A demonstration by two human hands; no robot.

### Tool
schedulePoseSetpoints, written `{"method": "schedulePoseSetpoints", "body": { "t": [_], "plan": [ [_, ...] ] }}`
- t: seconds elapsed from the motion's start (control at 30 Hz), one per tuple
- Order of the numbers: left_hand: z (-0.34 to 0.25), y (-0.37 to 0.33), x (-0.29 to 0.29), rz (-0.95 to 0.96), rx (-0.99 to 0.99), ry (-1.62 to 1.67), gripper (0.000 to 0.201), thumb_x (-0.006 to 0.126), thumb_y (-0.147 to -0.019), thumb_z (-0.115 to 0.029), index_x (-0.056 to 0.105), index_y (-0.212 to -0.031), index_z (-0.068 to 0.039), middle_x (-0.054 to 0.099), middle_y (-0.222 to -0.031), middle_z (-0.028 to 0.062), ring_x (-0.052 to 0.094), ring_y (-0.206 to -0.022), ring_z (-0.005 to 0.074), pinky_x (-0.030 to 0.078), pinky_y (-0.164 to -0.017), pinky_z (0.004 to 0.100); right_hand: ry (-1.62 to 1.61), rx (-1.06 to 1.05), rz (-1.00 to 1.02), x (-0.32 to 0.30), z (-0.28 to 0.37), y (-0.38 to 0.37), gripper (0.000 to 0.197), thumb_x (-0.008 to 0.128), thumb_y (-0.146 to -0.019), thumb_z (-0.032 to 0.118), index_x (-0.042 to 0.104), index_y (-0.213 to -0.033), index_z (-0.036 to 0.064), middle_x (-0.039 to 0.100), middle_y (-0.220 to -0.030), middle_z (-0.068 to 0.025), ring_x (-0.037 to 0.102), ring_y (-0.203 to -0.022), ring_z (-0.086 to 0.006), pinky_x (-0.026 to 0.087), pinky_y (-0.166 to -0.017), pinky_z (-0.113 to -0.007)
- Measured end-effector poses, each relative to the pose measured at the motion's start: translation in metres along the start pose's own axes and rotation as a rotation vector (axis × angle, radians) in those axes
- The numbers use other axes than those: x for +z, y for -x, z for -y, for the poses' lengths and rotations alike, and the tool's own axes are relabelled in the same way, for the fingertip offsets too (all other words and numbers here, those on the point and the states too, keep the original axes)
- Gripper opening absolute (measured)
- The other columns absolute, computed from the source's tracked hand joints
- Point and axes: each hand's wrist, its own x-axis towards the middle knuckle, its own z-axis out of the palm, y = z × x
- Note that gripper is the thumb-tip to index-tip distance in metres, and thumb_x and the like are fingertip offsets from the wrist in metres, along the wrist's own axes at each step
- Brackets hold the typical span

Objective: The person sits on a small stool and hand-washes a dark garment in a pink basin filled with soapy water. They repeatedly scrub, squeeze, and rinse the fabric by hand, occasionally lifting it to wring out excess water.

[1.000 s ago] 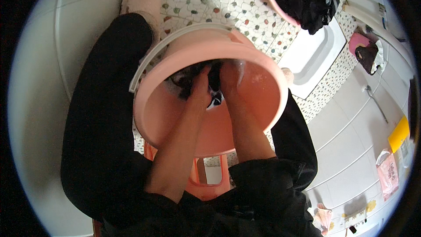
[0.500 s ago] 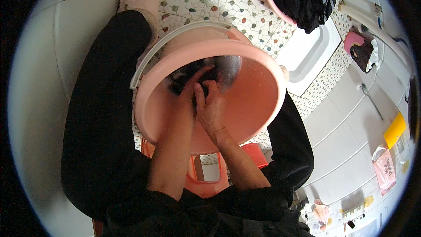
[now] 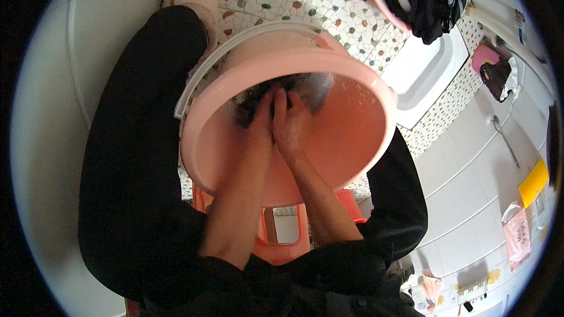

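Head view, looking down into pink bucket [image 3: 352, 141], round smooth plastic with white handle [image 3: 194, 76] hanging at left rim. Washing looking midway: dark cloth [image 3: 258, 97] lying wet inside at far wall, suds showing, rinsing and wringing left. Left hand [image 3: 261, 120] and right hand [image 3: 291, 123] pressing together, fingers clenching cloth. Orange stool [image 3: 282, 232] sitting beneath bucket.

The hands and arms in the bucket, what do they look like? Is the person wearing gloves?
No gloves. The left hand and right hand are bare, with no rings or watch that I can see. Both forearms are bare too, and black sleeves are pushed up to about the elbows.
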Motion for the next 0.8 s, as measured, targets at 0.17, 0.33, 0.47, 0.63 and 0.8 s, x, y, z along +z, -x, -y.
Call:
{"method": "schedulePoseSetpoints", "body": {
  "t": [0.17,0.33,0.47,0.63,0.8],
  "plan": [
    [0.006,-0.022,0.011,0.073,-0.010,-0.100,0.047,0.049,-0.102,-0.037,0.045,-0.141,-0.011,0.049,-0.142,0.0117,0.049,-0.127,0.0301,0.043,-0.106,0.0454,0.224,0.089,-0.150,0.005,-0.062,-0.087,0.043,0.043,-0.101,0.033,0.063,-0.110,-0.0046,0.063,-0.111,-0.0313,0.058,-0.106,-0.0494,0.045,-0.091,-0.054],
    [-0.007,-0.015,0.026,0.086,0.016,0.004,0.048,0.062,-0.094,-0.031,0.052,-0.135,-0.008,0.053,-0.136,0.0107,0.052,-0.121,0.0271,0.044,-0.103,0.0415,-0.205,0.040,-0.200,0.002,-0.040,-0.073,0.043,0.047,-0.100,0.033,0.061,-0.118,-0.0037,0.060,-0.124,-0.0282,0.057,-0.113,-0.0446,0.043,-0.097,-0.050],
    [-0.024,0.006,0.029,0.091,-0.006,-0.106,0.053,0.068,-0.090,-0.034,0.054,-0.131,-0.005,0.058,-0.127,0.0110,0.054,-0.115,0.0251,0.045,-0.098,0.0354,-0.167,0.017,-0.124,0.006,-0.018,-0.024,0.045,0.048,-0.100,0.035,0.062,-0.116,-0.0043,0.063,-0.115,-0.0308,0.059,-0.107,-0.0467,0.045,-0.093,-0.050],
    [-0.014,-0.017,0.017,0.041,-0.011,-0.078,0.054,0.060,-0.096,-0.033,0.044,-0.141,-0.008,0.048,-0.142,0.0119,0.046,-0.129,0.0287,0.041,-0.108,0.0431,0.110,0.140,-0.016,0.009,-0.039,-0.067,0.051,0.045,-0.100,0.041,0.061,-0.114,-0.0060,0.066,-0.099,-0.0317,0.062,-0.089,-0.0526,0.049,-0.081,-0.058],
    [-0.004,-0.009,0.026,0.057,0.100,-0.191,0.046,0.058,-0.096,-0.025,0.050,-0.135,-0.002,0.058,-0.128,0.0127,0.054,-0.116,0.0271,0.043,-0.101,0.0382,0.052,0.039,-0.325,0.002,-0.068,-0.080,0.053,0.044,-0.100,0.043,0.061,-0.115,-0.0049,0.064,-0.111,-0.0306,0.061,-0.104,-0.0477,0.047,-0.091,-0.054]
  ]
}}
